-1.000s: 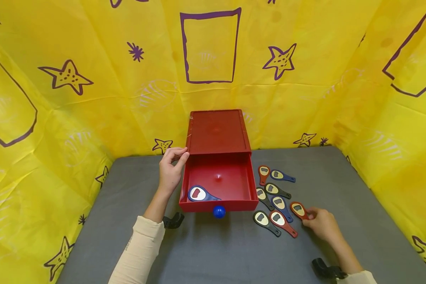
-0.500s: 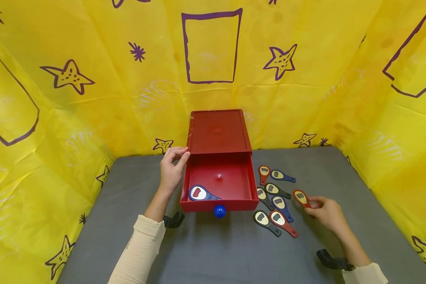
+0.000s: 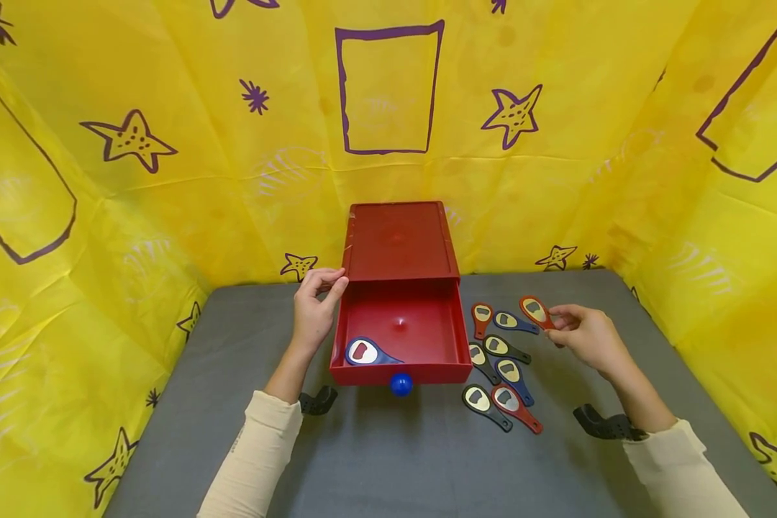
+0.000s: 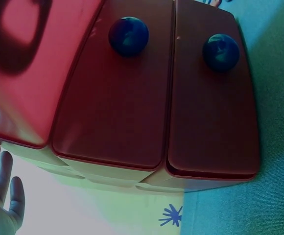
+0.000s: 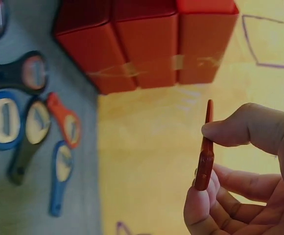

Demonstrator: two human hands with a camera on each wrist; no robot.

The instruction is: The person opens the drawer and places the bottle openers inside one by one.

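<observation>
A red drawer cabinet (image 3: 398, 241) stands at the back with its top drawer (image 3: 401, 374) pulled out. My left hand (image 3: 312, 308) touches the cabinet's upper left side with its fingertips, fingers fairly straight. Inside the drawer, at the front left, lies a blue bottle opener (image 3: 378, 355). To the right, my right hand (image 3: 589, 337) pinches a red bottle opener (image 3: 534, 309) by its handle, raised above the table; the right wrist view shows this opener (image 5: 205, 156) edge-on between thumb and fingers.
Right of the drawer lie several more bottle openers, among them a red one (image 3: 481, 315), a blue one (image 3: 516, 381) and a black one (image 3: 487, 408). Below the pulled-out drawer are two closed drawers with blue knobs (image 4: 128, 36). Yellow cloth (image 3: 233, 216) surrounds the grey table (image 3: 388, 460).
My right hand has lifted the red bottle opener from the right side of the pile and carried it toward the back of the table. The left hand stays at the cabinet.
</observation>
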